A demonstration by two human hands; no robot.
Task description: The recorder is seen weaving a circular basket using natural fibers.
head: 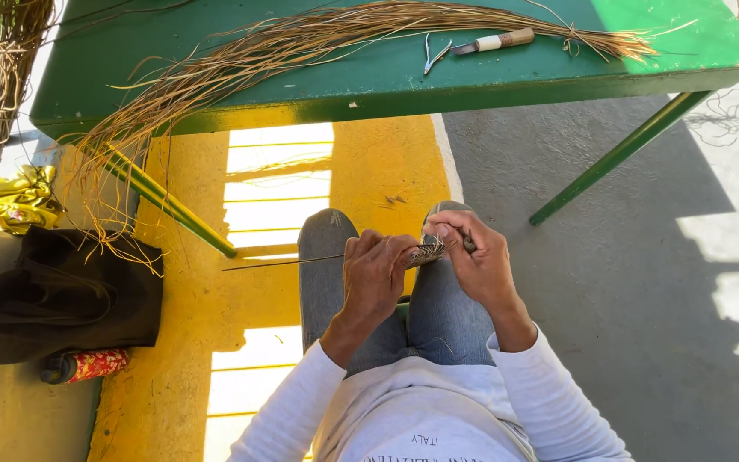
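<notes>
I sit with my knees in grey jeans below a green table (387, 81). My left hand (375, 274) and my right hand (476, 257) meet over my lap, both pinching a small woven piece of straw (427, 252). A long thin fibre strand (284, 261) runs out leftward from my left hand. My right hand's fingers also hold a small dark tool or fibre end (469, 243) beside the woven piece; I cannot tell which.
On the table lie a long bundle of dry straw fibres (301, 43), a knife with a wrapped handle (496, 41) and small metal tweezers (434, 56). At left sit a dark bag (66, 295), yellow cloth (10, 201) and a red patterned bottle (87, 365).
</notes>
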